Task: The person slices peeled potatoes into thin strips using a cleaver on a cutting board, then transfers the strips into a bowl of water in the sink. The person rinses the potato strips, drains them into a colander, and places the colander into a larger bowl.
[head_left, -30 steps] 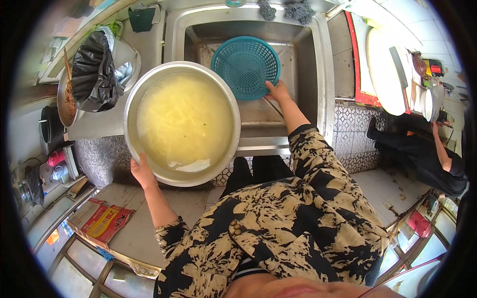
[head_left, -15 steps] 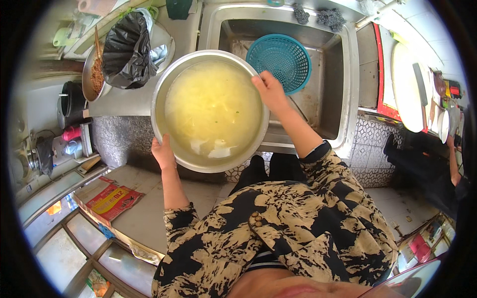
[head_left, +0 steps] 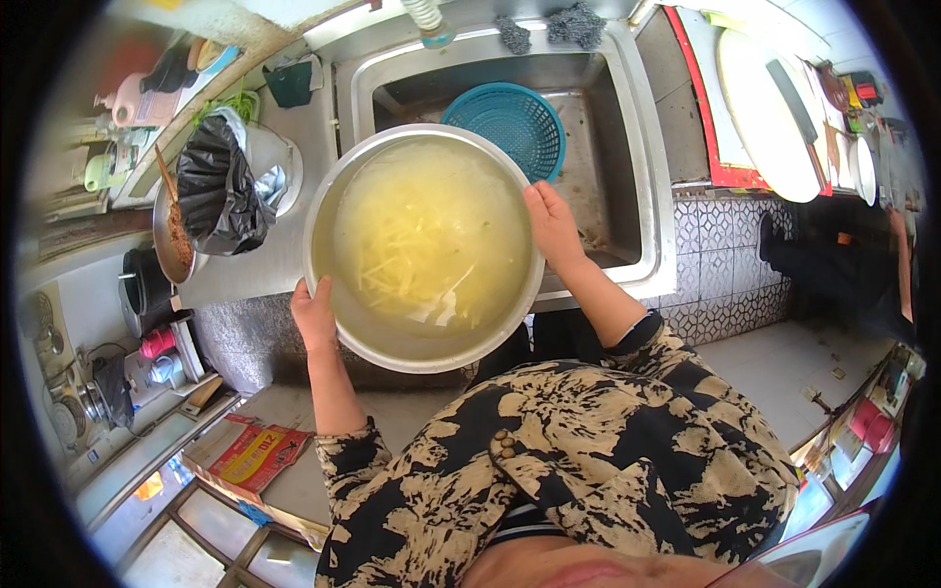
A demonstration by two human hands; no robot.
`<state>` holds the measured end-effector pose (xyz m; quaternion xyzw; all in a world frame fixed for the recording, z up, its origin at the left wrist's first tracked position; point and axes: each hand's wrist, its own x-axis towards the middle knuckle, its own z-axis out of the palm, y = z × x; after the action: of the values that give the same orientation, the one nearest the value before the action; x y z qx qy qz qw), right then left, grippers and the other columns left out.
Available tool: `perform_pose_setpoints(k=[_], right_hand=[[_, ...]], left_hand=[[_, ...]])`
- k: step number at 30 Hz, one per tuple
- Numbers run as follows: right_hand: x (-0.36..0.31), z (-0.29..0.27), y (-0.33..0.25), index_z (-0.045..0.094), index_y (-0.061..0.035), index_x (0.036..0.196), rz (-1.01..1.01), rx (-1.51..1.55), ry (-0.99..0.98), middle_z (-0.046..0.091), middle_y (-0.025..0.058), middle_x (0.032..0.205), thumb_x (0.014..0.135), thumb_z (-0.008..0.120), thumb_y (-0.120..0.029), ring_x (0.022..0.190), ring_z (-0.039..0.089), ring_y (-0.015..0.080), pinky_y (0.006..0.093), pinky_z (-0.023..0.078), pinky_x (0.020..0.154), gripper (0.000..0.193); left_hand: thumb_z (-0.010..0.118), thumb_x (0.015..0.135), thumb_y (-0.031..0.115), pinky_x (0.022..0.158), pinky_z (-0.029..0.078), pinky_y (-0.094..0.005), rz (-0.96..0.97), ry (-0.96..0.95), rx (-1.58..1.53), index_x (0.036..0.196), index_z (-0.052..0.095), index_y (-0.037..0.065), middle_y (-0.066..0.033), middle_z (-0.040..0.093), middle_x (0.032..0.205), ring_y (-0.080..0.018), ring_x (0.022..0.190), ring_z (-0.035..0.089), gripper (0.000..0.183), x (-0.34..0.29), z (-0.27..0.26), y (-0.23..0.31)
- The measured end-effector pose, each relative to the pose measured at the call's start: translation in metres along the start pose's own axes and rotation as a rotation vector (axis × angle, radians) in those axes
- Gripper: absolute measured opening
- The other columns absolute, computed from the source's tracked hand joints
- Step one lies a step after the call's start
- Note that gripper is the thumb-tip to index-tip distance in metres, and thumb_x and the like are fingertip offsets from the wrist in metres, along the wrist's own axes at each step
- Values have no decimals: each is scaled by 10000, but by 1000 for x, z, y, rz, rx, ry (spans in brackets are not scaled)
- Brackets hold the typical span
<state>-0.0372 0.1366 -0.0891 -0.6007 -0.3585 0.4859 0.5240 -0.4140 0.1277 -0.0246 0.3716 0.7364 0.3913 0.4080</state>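
Compared with one second ago, the right hand has moved from the blue basket to the metal bowl, where yellow strips now show more separately in the water. From my distance I see it and the left hand grasping opposite rims, above the front-left corner of the sink. I judge this load heavy, easily spilled, maybe slippery; these two sides suit holding.

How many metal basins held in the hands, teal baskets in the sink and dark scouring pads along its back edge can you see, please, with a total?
Metal basin: 1
Teal basket: 1
Dark scouring pads: 2
Total: 4
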Motion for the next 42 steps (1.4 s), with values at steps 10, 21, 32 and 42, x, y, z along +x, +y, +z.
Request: perform_pose_setpoints(k=[10,21,32,42], right_hand=[[4,-49,25,560,-30,855,212,102,89,533,-11,775,1037,495,-202,755,454,82,279,428,692,259],[20,-68,35,625,-18,978,538,74,-1,630,38,879,997,509,-203,785,560,131,307,469,717,219],[60,-78,62,602,-15,1070,1087,406,-194,691,123,969,976,491,-179,807,711,247,425,600,661,219],[63,-83,47,627,5,1023,1157,542,-245,702,148,893,994,495,-197,727,706,258,422,595,632,243]], left_hand=[[639,910,82,691,515,-273,-42,-220,139,1090,668,-26,-62,701,922,-128,759,638,212,33,51,25],[624,872,150,676,479,-285,-139,-282,368,1015,669,-7,-67,672,872,-144,753,614,217,55,73,80],[639,910,237,377,171,-202,-363,-395,209,812,600,120,81,425,615,-22,443,301,157,122,154,194],[646,953,227,397,188,-179,-94,-354,92,953,657,69,108,403,608,7,466,316,158,91,185,247]])
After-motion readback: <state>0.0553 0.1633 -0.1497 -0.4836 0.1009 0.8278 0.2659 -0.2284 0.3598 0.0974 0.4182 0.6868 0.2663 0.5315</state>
